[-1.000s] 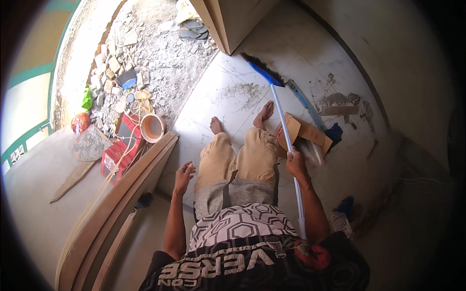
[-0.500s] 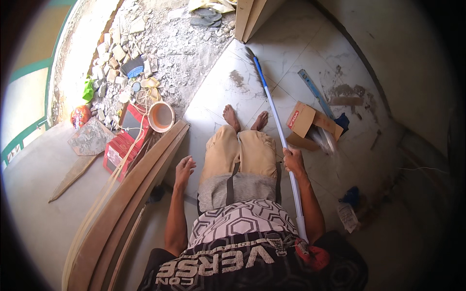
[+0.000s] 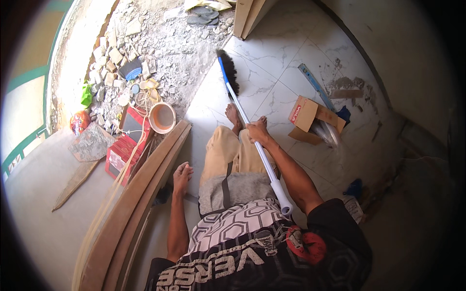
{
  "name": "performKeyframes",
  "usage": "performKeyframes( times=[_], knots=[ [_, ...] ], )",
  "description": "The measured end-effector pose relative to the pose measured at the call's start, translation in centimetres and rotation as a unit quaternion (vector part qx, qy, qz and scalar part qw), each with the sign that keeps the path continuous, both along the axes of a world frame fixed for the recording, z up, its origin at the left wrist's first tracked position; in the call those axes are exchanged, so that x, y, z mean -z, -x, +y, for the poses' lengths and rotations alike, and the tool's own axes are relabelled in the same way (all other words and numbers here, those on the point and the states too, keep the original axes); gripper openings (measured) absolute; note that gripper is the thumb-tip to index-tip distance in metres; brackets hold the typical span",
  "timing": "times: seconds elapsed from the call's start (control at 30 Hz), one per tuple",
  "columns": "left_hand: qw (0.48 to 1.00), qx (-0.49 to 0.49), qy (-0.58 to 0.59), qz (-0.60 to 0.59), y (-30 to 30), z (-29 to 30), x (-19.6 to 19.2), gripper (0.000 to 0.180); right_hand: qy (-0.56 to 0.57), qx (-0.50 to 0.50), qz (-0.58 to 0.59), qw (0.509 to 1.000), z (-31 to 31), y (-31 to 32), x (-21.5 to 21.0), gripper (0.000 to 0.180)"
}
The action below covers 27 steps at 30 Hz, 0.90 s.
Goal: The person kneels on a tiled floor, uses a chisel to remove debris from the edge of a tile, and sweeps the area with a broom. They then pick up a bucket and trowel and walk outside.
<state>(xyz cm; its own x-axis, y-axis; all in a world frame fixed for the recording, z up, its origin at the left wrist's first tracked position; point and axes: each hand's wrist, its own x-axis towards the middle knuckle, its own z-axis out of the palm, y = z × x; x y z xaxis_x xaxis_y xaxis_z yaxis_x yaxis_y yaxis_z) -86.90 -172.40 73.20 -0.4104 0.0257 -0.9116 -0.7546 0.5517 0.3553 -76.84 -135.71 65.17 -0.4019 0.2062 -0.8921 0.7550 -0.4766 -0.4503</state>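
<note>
My right hand [image 3: 257, 131] is wrapped round the pale pole of a long-handled broom [image 3: 265, 162]. The pole slants from its thick grip end by my shirt to a blue head with dark bristles [image 3: 232, 72]. Those bristles rest by the border between the white tiles [image 3: 264, 68] and the rubble [image 3: 179, 68]. Beyond my right hand are my bare feet, beside the pole. My left hand [image 3: 182, 178] hangs empty at my left thigh, its fingers loosely bent and slightly apart. Long wooden boards [image 3: 131, 208] stand close to its left.
At left lie a round bucket [image 3: 162, 118], a red box [image 3: 121, 154], a blue dustpan-like piece [image 3: 131, 70] and a pointed wooden stake [image 3: 75, 185]. At right are an open cardboard box [image 3: 303, 116] and a blue spirit level [image 3: 315, 86]. A wooden frame post [image 3: 245, 19] stands ahead.
The broom head has swung left and nearer, from beside the wooden post to the rubble's border. My right hand has moved forward and left with the pole. My left hand has dropped back slightly.
</note>
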Motion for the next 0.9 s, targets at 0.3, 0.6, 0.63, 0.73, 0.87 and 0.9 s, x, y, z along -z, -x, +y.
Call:
performKeyframes(
  times=[0.3,0.6,0.63,0.73,0.87,0.9],
  knots=[
    [0.998,0.049,-0.036,-0.008,2.0,1.4,1.9,0.042,0.019,0.046,-0.058,0.997,3.7,-6.8,-8.2,0.025],
    [0.999,0.017,-0.006,-0.046,-1.1,-0.2,1.4,0.042,-0.042,0.029,-0.125,0.991,5.9,-14.4,-8.4,0.025],
    [0.999,0.018,0.002,-0.043,-1.0,-0.2,1.1,0.042,-0.017,0.018,-0.116,0.993,4.9,-12.6,-6.7,0.024],
    [1.000,0.019,0.008,-0.019,0.1,0.3,0.0,0.041,0.022,0.009,-0.044,0.999,0.2,-4.2,-1.3,0.024],
    [0.999,0.031,-0.012,0.019,2.0,1.1,-1.3,0.041,0.061,0.049,0.038,0.996,-3.1,6.8,3.5,0.025],
    [0.999,0.037,-0.024,0.028,2.5,1.3,-1.3,0.042,0.104,0.084,0.050,0.990,-3.1,8.0,3.7,0.025]
  ],
)
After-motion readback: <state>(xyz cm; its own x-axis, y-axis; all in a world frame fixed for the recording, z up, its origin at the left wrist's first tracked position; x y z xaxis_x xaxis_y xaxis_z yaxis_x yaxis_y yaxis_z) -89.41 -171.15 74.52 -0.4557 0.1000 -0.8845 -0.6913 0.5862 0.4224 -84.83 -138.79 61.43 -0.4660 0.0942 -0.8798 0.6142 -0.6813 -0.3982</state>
